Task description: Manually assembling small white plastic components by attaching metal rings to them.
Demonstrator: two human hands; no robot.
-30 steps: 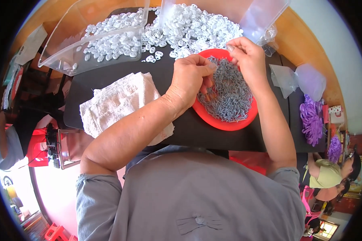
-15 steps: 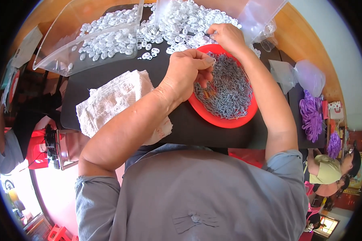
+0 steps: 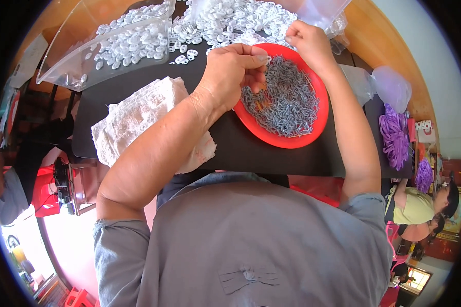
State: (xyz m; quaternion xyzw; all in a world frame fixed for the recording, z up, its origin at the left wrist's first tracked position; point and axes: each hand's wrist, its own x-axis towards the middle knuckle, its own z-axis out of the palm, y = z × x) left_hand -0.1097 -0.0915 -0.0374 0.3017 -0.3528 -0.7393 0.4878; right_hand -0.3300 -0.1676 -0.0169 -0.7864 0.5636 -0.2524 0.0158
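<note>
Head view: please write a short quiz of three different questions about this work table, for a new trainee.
1. True or false: the red plate holds small grey metal pieces.
2. Where is the left hand?
A. over the red plate's left edge
B. inside the clear tray
C. on the purple bundle
3. Fill in: the right hand is at the plate's far rim, next to the heap of ______ plastic rings.

Key: 1 true; 2 A; 3 white. What either hand's grip holds is too small to tell.
</note>
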